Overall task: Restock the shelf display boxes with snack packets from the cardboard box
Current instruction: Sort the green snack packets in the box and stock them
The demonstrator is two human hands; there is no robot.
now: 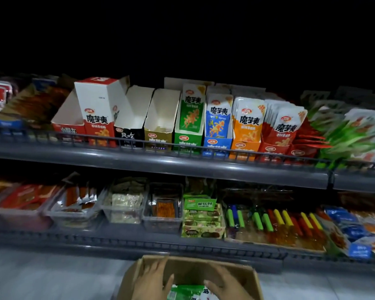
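Hands, left (pixel 151 282) and right (pixel 226 286), sit in the cardboard box (pixel 204 268) below the shelf, fingers loosely spread either side of the green snack packets (pixel 185 292), touching but not plainly gripping, probably to gather a stack for the empty display boxes (pixel 161 114) above.

Upper-shelf display boxes (pixel 99 118) read 魔芋爽; green carton (pixel 200 205) 脆软骨.

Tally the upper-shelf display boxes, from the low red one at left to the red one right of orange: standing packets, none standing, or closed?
Standing packets: 4 (green box, blue box, orange box, right red box)
No standing packets: 3 (left red box, black box, gold box)
Closed: 1 (tall red-and-white box)
Total: 8
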